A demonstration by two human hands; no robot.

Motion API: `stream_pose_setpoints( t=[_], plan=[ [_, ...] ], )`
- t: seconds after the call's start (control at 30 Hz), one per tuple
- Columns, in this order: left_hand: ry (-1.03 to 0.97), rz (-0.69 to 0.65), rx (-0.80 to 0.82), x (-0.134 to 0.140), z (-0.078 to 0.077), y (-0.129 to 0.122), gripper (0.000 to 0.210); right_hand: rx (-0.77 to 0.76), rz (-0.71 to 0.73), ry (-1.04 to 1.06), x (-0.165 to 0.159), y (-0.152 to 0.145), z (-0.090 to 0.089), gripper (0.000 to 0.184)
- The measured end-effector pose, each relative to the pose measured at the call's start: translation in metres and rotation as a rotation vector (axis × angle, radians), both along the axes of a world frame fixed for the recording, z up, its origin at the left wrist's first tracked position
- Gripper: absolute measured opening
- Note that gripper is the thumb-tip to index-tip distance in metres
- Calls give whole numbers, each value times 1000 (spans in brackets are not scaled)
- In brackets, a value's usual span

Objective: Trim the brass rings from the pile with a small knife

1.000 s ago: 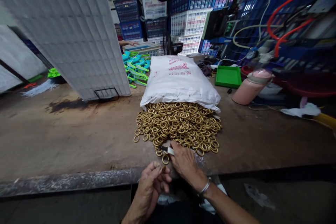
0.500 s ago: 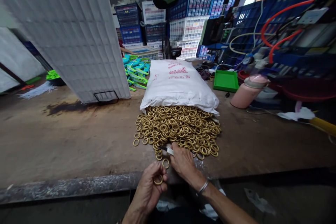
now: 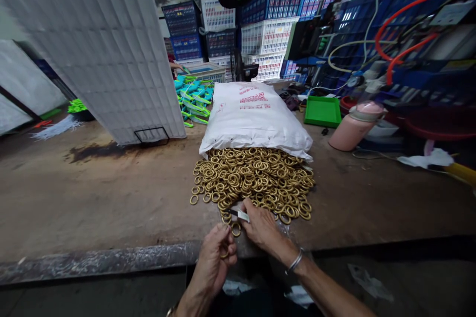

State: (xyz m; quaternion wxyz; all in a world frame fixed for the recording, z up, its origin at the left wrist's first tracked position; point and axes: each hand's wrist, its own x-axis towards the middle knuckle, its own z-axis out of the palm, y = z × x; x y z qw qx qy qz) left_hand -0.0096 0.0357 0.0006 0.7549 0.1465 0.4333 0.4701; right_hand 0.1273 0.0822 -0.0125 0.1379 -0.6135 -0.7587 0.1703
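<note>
Near the table's front edge, my left hand point(image 3: 216, 253) is closed on a brass-coloured ring point(image 3: 224, 255), mostly covered by the fingers. My right hand point(image 3: 262, 226) grips a small knife point(image 3: 242, 215) with a pale handle; its dark blade points left, over the near edge of the ring pile. A heap of brass-coloured rings point(image 3: 256, 178) spills from the mouth of a white sack point(image 3: 256, 121) with red print. One loose ring point(image 3: 236, 229) lies on the table between my hands.
A tall pale padded panel point(image 3: 107, 59) stands on the left of the table point(image 3: 111, 208). Turquoise and green plastic pieces point(image 3: 195, 96) lie behind it. To the right are a green tray point(image 3: 322, 111) and a pink bottle point(image 3: 353, 129). Stacked crates point(image 3: 267, 34) fill the back.
The ring in my left hand has turned and now shows less between the fingers. My right hand and the knife have barely moved. At the back, a person's hand has appeared beside the panel.
</note>
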Motion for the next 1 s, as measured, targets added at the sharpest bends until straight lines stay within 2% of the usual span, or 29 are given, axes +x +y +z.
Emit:
stream_pose_setpoints(
  t=[0.17, 0.27, 0.4, 0.47, 0.57, 0.67, 0.73, 0.8, 0.9, 1.0],
  plan=[
    [222, 8, 124, 7, 1, 1, 38, -72, -44, 325, 2, -4, 11, 6],
    [325, -33, 165, 11, 2, 3, 40, -117, -47, 581, 0, -9, 14, 13],
    [382, -79, 214, 13, 3, 6, 32, -283, -51, 852, -4, -15, 15, 15],
    [455, -50, 306, 12, 4, 7, 29, -304, -55, 864, -4, -16, 14, 17],
    [606, -17, 498, 9, 4, 6, 21, -245, -44, 790, -3, -15, 13, 21],
    [705, -37, 589, 7, 6, 5, 15, -242, -16, 764, -2, -13, 10, 23],
    [699, -69, 587, 6, 7, 5, 16, -264, -21, 804, -3, -13, 9, 23],
    [636, -102, 510, 6, 8, 5, 20, -281, -47, 855, -4, -13, 9, 22],
    [446, -173, 338, 6, 7, 4, 30, -312, -83, 885, -5, -14, 7, 21],
    [257, -212, 269, 5, 5, 3, 35, -340, -75, 892, -5, -14, 7, 23]
  ],
)
